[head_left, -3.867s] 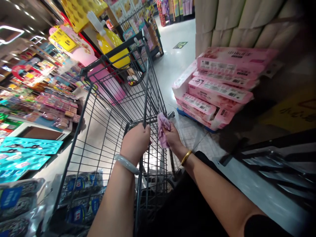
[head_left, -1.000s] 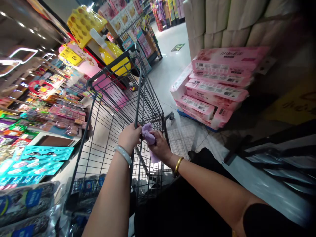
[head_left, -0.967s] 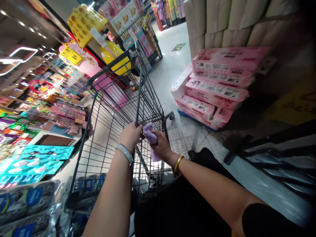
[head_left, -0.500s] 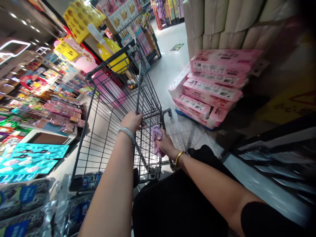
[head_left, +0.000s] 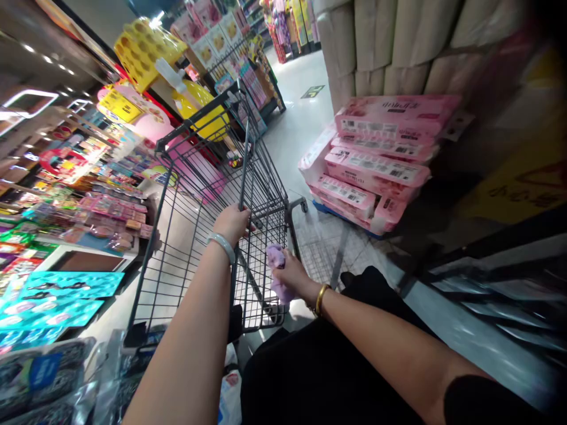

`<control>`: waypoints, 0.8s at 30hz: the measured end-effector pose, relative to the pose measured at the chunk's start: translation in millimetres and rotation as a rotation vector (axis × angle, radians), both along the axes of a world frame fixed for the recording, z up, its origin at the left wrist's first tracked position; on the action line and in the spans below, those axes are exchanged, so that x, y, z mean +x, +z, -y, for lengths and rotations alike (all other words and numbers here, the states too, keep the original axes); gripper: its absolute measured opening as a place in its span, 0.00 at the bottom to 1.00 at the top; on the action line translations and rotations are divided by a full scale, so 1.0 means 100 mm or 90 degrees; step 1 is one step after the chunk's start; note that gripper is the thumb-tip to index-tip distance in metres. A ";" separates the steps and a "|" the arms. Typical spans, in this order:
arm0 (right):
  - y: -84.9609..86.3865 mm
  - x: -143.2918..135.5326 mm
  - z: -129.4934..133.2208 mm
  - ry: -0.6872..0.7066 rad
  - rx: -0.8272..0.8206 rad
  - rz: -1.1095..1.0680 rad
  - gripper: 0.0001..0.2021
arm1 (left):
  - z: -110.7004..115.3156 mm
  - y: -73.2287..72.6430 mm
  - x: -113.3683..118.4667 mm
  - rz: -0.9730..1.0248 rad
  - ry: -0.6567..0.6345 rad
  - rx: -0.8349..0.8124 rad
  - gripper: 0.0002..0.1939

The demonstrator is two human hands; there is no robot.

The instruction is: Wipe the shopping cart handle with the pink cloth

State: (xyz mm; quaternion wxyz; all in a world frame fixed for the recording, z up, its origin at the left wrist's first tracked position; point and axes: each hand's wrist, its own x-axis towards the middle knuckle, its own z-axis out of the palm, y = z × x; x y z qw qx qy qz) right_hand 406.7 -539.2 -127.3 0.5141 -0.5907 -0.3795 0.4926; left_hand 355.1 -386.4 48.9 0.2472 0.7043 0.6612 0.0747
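Note:
A dark wire shopping cart (head_left: 190, 224) stands in front of me, its basket tilted in my view with bare floor showing through the mesh. My left hand (head_left: 233, 223), with a pale bangle at the wrist, is wrapped round the cart's upper side rail. A crumpled purple cloth (head_left: 275, 258) is bunched in my right hand (head_left: 293, 274), which wears a gold bangle. That cloth is close beside the cart's wire side; whether it touches the wires I cannot tell.
Pink tissue packs (head_left: 376, 168) are stacked on a low blue base at right, below pale wrapped rolls (head_left: 390, 41). Goods shelves (head_left: 88, 206) line the left. Black-patterned bagged packs (head_left: 44, 372) lie at lower left. Ahead is a yellow bottle-shaped display (head_left: 199, 100).
My right hand has moved down and slightly left with the purple cloth. My left hand keeps its hold on the rail. A white bag has come into view below the cart.

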 end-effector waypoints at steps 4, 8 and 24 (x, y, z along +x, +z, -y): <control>0.07 -0.08 0.00 0.014 0.173 0.048 0.23 | -0.03 0.02 -0.05 -0.001 -0.010 0.003 0.05; -0.12 -0.14 -0.11 0.036 0.173 0.090 0.27 | -0.03 0.06 -0.13 -0.017 -0.011 0.011 0.06; -0.11 -0.62 -0.37 0.009 0.480 0.079 0.27 | 0.07 0.18 -0.61 -0.045 -0.051 -0.007 0.06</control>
